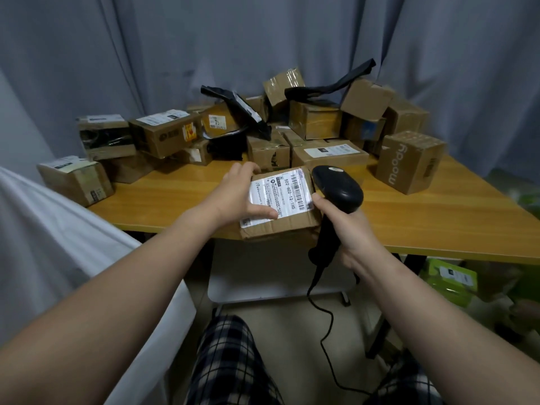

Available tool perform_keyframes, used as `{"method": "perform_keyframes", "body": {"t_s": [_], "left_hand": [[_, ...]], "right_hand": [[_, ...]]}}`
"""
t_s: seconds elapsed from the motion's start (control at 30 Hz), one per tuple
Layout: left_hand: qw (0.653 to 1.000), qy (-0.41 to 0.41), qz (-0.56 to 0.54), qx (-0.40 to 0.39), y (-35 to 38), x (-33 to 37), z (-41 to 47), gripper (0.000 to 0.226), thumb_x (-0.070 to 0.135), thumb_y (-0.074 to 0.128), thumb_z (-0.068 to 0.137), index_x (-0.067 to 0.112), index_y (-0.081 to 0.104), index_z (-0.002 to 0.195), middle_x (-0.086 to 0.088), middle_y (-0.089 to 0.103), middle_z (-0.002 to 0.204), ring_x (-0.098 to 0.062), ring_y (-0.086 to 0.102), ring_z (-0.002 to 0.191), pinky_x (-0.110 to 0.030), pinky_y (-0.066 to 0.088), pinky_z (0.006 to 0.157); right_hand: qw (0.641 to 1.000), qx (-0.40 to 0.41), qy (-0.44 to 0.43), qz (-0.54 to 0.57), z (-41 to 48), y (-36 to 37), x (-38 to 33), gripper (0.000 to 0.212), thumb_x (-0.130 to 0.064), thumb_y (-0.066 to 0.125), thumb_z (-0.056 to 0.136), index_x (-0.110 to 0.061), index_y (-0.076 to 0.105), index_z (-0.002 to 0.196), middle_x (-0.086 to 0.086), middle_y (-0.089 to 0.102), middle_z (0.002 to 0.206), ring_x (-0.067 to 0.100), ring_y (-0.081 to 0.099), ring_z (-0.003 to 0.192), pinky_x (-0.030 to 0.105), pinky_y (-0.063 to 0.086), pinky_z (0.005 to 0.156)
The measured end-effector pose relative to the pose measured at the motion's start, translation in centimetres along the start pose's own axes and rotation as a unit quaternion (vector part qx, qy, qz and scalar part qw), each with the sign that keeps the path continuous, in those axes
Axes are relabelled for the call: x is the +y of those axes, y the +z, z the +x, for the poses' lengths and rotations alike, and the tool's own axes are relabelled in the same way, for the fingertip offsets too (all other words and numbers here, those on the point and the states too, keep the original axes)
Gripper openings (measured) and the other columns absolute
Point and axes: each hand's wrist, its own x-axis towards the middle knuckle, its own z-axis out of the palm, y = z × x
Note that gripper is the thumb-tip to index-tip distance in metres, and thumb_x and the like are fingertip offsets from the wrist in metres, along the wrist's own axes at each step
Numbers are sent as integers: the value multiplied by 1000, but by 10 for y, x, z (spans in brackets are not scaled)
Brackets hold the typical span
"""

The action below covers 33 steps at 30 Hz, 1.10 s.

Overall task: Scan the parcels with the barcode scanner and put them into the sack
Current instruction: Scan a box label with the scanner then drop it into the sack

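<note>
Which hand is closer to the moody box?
Right. The right hand, holding the scanner, sits left of the moody box; the left hand is farther left, on the labelled parcel.

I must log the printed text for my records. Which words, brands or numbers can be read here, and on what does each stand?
"502-602-12-1H5": white shipping label on the brown cardboard parcel that the left hand grips.
"moody": side of the brown cardboard box at the right.
Too small or blurred: the label's fine print, the other parcels' labels, the sticker on the black barcode scanner in the right hand.
</note>
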Motion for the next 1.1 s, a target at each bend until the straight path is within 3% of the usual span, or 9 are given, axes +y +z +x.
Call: {"method": "perform_keyframes", "body": {"t_s": [0.1, 0.23, 0.3, 0.4, 0.57, 0.7, 0.83, 0.93, 1.1], "left_hand": [[999, -15, -28, 29, -2, 2, -4, 115, 50, 84, 60, 28, 17, 151, -4, 27, 129, -18, 27, 124, -40, 27, 110], [998, -12, -40, 50, 12, 2, -3, 104, 54, 78, 68, 40, 16, 150, 1, 25, 115, -19, 31, 116, -39, 33, 106], [996, -7, -69, 58, 18, -1, -1, 94, 55, 74, 73, 36, 20, 148, 2, 29, 121, -24, 37, 122, -41, 35, 108], [983, 31, -170, 55, 14, -2, 3, 86, 33, 79, 76, 23, 22, 141, 7, 21, 133, -17, 31, 130, -39, 33, 112], [994, 10, -99, -38, 1, -17, 11, 116, 31, 81, 73, 54, -8, 143, -1, 12, 156, -30, 17, 141, -49, 21, 115], [985, -17, -161, -62, 9, -23, 10, 113, 29, 85, 67, 57, 3, 140, -5, 24, 148, -27, 26, 136, -53, 28, 113], [972, -51, -230, -12, 16, -22, 9, 109, 32, 86, 63, 57, 11, 139, -7, 29, 146, -26, 30, 134, -54, 34, 110], [956, -68, -285, 9, 17, -24, 13, 110, 44, 84, 57, 65, 10, 135, -6, 32, 149, -27, 32, 137, -56, 37, 108], [927, -93, -362, 23, 18, -29, 19, 108, 13, 76, 80, 41, -2, 151, -1, 37, 150, -11, 36, 131, -32, 37, 103]], "right_hand": [[998, -22, -45, 36, 0, 3, -16, 18, -15, 71, 85, -22, 67, 101, -3, 77, 89, 12, 73, 86, 29, 59, 70], [991, -63, -121, 1, 7, 15, -29, 25, -8, 72, 83, -18, 68, 105, -3, 74, 96, 7, 70, 92, 19, 54, 72], [985, -77, -147, -56, 14, 20, -31, 28, -8, 75, 81, -21, 68, 104, -5, 73, 99, 4, 69, 93, 17, 53, 74], [980, -75, -157, -101, 27, 21, -35, 28, -13, 77, 80, -30, 66, 99, -9, 71, 101, 3, 66, 96, 22, 52, 81], [976, -107, -145, -125, 42, 23, -42, 23, -18, 75, 82, -32, 65, 98, -11, 71, 98, 0, 66, 93, 22, 51, 82], [981, -94, -139, -96, 48, 25, -40, 19, -20, 72, 85, -27, 66, 102, -8, 72, 97, 2, 67, 93, 24, 50, 81], [973, -22, -190, -129, 42, 25, -28, 29, -21, 74, 83, -28, 62, 109, -18, 65, 101, -17, 58, 90, 7, 45, 76], [957, -23, -224, -184, 28, 14, -8, 40, -17, 79, 78, -31, 59, 109, -23, 61, 102, -22, 55, 91, 1, 43, 74], [948, -29, -217, -229, 15, 3, 17, 31, -22, 81, 76, -31, 66, 100, -20, 68, 92, -12, 63, 89, 7, 47, 73]]}}
